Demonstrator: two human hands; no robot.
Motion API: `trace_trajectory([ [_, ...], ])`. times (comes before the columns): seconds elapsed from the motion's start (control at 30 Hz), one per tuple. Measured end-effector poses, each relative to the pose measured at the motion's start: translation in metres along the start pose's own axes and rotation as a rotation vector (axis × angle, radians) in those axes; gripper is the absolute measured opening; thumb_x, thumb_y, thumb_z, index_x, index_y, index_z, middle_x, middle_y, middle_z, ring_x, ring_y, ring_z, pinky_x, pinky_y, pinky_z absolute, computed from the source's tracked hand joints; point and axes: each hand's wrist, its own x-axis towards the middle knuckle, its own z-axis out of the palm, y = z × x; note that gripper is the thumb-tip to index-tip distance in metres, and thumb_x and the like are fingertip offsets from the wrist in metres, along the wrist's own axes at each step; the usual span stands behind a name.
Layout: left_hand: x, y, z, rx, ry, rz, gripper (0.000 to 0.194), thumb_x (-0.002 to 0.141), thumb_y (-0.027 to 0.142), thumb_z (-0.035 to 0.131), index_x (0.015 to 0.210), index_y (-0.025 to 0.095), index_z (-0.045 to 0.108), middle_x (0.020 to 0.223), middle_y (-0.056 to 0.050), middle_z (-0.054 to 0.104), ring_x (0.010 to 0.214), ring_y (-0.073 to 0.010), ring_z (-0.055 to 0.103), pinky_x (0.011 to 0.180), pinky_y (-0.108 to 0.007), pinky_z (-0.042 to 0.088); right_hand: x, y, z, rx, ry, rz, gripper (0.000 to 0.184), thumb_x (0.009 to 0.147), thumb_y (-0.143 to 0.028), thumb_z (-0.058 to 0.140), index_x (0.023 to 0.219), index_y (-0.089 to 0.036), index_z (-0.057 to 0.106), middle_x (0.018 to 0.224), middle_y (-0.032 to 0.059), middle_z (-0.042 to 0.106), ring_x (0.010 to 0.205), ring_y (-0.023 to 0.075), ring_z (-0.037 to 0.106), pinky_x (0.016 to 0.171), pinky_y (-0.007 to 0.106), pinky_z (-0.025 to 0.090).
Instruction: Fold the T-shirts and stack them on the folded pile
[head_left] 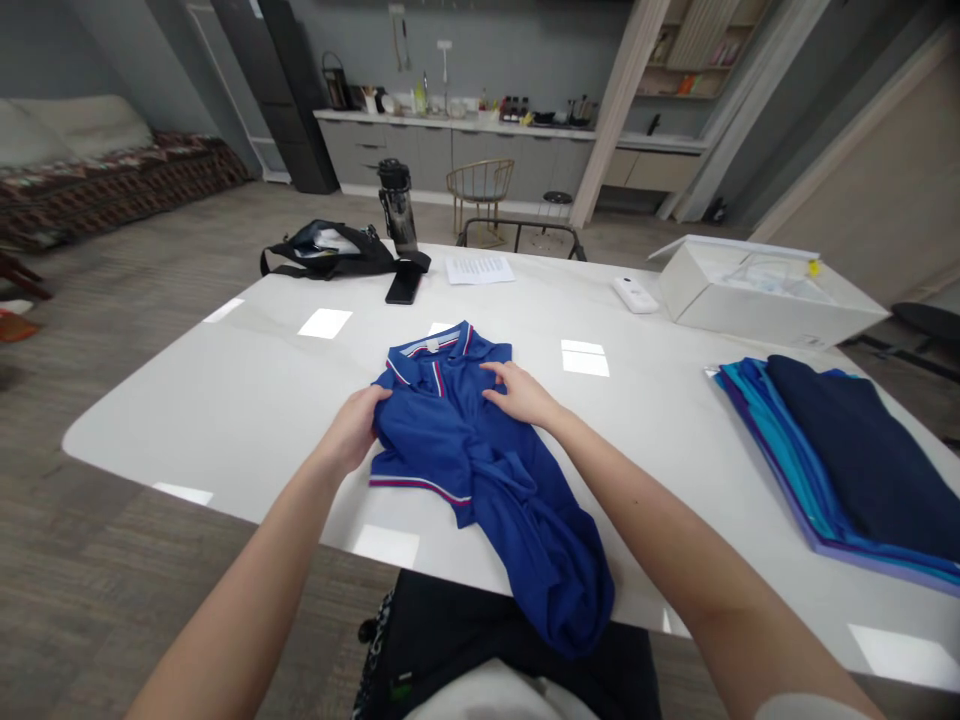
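Note:
A blue polo shirt (495, 450) lies crumpled on the white table, its collar pointing away from me and its lower end hanging over the front edge. Red and white stripes trim the collar and one sleeve. My left hand (355, 425) pinches the cloth at the shirt's left shoulder, thumb on top and fingers tucked out of sight. Over the right side of the chest, my right hand (519, 393) has thumb and forefinger apart, with no cloth visible between them. Whether its other fingers touch the shirt cannot be made out.
A stack of folded garments (847, 450) lies on the table (225, 400) at the right, below an open white box (765, 300). Toward the back are a white device (634, 295), a paper sheet (480, 269), a phone (404, 286), a black bag (330, 250) and a bottle (399, 210).

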Motion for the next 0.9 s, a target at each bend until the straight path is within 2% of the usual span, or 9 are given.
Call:
trace_trajectory([
  [0.07, 0.006, 0.001, -0.026, -0.001, -0.008, -0.089, 0.033, 0.068, 0.039, 0.074, 0.091, 0.016, 0.071, 0.079, -0.006, 0.074, 0.070, -0.0217, 0.069, 0.063, -0.030, 0.056, 0.011, -0.004, 0.015, -0.095, -0.048, -0.023, 0.056, 0.094, -0.042, 0.069, 0.145, -0.025, 0.056, 0.121, 0.0097, 0.063, 0.099, 0.0213, 0.064, 0.088, 0.032, 0.049],
  [0.17, 0.022, 0.001, -0.069, 0.151, -0.032, -0.119, 0.037, 0.065, 0.041, 0.081, 0.092, 0.018, 0.072, 0.079, -0.008, 0.075, 0.073, -0.0255, 0.072, 0.066, -0.033, 0.059, 0.020, -0.020, 0.028, -0.261, -0.093, -0.036, 0.036, 0.098, -0.045, 0.062, 0.129, -0.027, 0.066, 0.122, 0.0102, 0.064, 0.108, 0.0269, 0.063, 0.088, 0.037, 0.048],
  [0.23, 0.038, -0.001, -0.099, 0.341, 0.052, -0.056, 0.035, 0.066, 0.045, 0.078, 0.088, 0.018, 0.072, 0.076, -0.007, 0.075, 0.071, -0.0259, 0.071, 0.061, -0.032, 0.057, 0.022, -0.027, 0.031, -0.327, -0.105, -0.048, 0.021, 0.102, -0.037, 0.056, 0.115, -0.025, 0.068, 0.116, 0.0094, 0.067, 0.110, 0.0275, 0.063, 0.089, 0.038, 0.047],
  [0.37, 0.067, -0.006, -0.138, 0.783, 0.258, 0.099, 0.035, 0.073, 0.053, 0.067, 0.081, 0.019, 0.071, 0.072, -0.006, 0.071, 0.071, -0.0266, 0.067, 0.059, -0.032, 0.051, 0.016, -0.023, 0.023, -0.364, -0.077, -0.026, 0.018, 0.104, -0.026, 0.048, 0.105, -0.020, 0.064, 0.111, 0.0106, 0.070, 0.106, 0.0273, 0.064, 0.089, 0.039, 0.045],
  [0.5, 0.077, -0.004, -0.133, 0.918, 0.340, 0.269, 0.037, 0.083, 0.053, 0.057, 0.095, 0.022, 0.073, 0.091, -0.007, 0.075, 0.089, -0.0277, 0.069, 0.078, -0.034, 0.052, -0.011, 0.014, -0.006, -0.234, 0.078, 0.035, 0.018, 0.104, -0.026, 0.043, 0.104, -0.021, 0.060, 0.106, 0.0097, 0.070, 0.098, 0.0254, 0.064, 0.086, 0.037, 0.045],
  [0.63, 0.077, 0.005, -0.114, 0.916, 0.365, 0.346, 0.035, 0.087, 0.050, 0.054, 0.101, 0.024, 0.073, 0.099, -0.007, 0.076, 0.098, -0.0288, 0.069, 0.089, -0.036, 0.051, -0.057, 0.083, -0.046, -0.014, 0.304, 0.155, 0.020, 0.100, -0.038, 0.043, 0.100, -0.023, 0.056, 0.093, 0.0071, 0.068, 0.083, 0.0232, 0.062, 0.077, 0.035, 0.046],
  [0.73, 0.081, 0.010, -0.106, 0.955, 0.356, 0.307, 0.035, 0.088, 0.049, 0.054, 0.101, 0.023, 0.073, 0.097, -0.009, 0.075, 0.099, -0.0309, 0.069, 0.091, -0.039, 0.052, -0.100, 0.139, -0.069, 0.039, 0.430, 0.300, 0.024, 0.095, -0.045, 0.047, 0.100, -0.024, 0.057, 0.089, 0.0050, 0.066, 0.074, 0.0215, 0.060, 0.072, 0.034, 0.047],
  [0.83, 0.086, 0.008, -0.094, 1.086, 0.254, 0.210, 0.036, 0.089, 0.046, 0.054, 0.104, 0.021, 0.074, 0.102, -0.013, 0.074, 0.104, -0.0346, 0.068, 0.092, -0.043, 0.052, -0.137, 0.180, -0.082, 0.012, 0.341, 0.427, 0.022, 0.088, -0.043, 0.052, 0.093, -0.024, 0.060, 0.080, 0.0032, 0.065, 0.069, 0.0212, 0.059, 0.068, 0.034, 0.047],
  [0.9, 0.086, 0.004, -0.079, 1.200, 0.263, 0.244, 0.042, 0.089, 0.044, 0.053, 0.119, 0.019, 0.070, 0.120, -0.019, 0.070, 0.116, -0.0390, 0.063, 0.097, -0.050, 0.050, -0.151, 0.191, -0.087, -0.051, 0.297, 0.503, 0.020, 0.084, -0.039, 0.053, 0.090, -0.023, 0.063, 0.080, 0.0040, 0.067, 0.070, 0.0220, 0.061, 0.069, 0.035, 0.047],
])
